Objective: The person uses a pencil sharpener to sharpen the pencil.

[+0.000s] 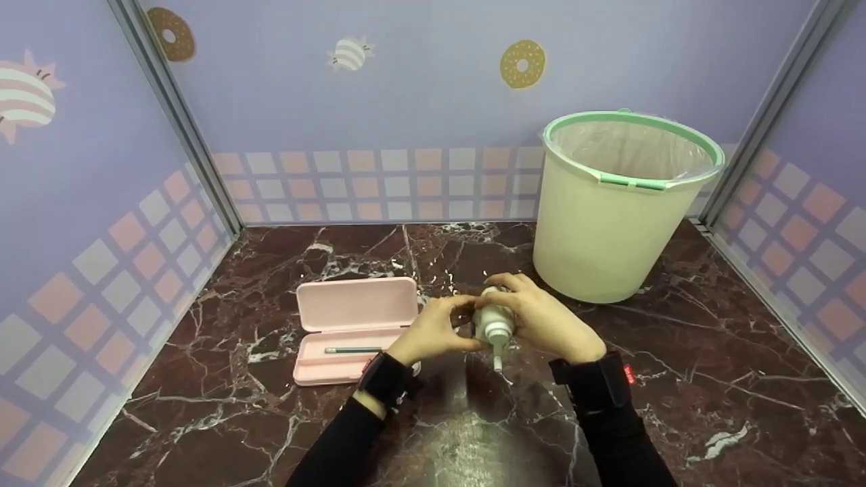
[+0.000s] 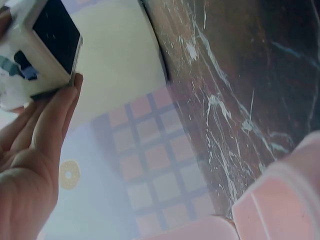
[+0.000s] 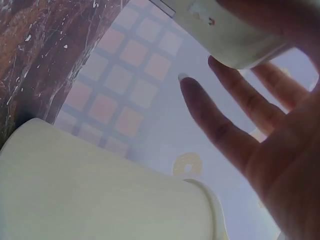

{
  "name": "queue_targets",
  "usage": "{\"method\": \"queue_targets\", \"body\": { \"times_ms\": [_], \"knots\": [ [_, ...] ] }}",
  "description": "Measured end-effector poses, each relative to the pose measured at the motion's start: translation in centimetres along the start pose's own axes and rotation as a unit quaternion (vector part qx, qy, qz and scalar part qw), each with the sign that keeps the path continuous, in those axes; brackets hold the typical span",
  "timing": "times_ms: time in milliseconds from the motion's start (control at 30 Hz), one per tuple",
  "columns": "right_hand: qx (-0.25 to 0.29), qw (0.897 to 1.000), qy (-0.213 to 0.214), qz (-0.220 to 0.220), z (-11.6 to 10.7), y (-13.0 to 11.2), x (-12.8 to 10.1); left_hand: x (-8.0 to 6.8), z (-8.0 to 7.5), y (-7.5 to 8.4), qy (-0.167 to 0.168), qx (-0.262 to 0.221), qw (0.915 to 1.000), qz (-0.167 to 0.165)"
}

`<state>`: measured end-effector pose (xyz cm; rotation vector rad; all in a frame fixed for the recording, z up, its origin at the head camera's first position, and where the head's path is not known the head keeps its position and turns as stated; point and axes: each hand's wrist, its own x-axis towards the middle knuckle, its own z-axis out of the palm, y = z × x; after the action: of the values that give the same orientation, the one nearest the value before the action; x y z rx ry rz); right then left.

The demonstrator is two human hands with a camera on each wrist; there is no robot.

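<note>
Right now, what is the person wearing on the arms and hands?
Both arms are in long black sleeves. Each wrist carries a black band: the left wrist band has a small red detail at its edge, and the right wrist band bears a small red tag. The left hand and right hand are bare, without gloves.

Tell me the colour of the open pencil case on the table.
Pale pink; the pencil case shows best in the head view.

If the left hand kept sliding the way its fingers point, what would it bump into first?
Most likely the small white bottle, which the left hand already touches; its fingers point right, toward the right hand on the bottle's other side. The pale green bin stands farther back, probably off that line.
</note>
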<state>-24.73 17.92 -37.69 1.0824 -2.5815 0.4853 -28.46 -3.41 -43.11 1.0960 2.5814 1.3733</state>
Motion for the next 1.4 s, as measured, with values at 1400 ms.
{"method": "queue_targets", "body": {
  "times_ms": [1400],
  "knots": [
    [0.191,0.975,0.044,0.100,-0.8,0.5,0.2,-0.3,0.1,1.3,0.082,-0.103,0.9911,-0.018]
  ]
}}
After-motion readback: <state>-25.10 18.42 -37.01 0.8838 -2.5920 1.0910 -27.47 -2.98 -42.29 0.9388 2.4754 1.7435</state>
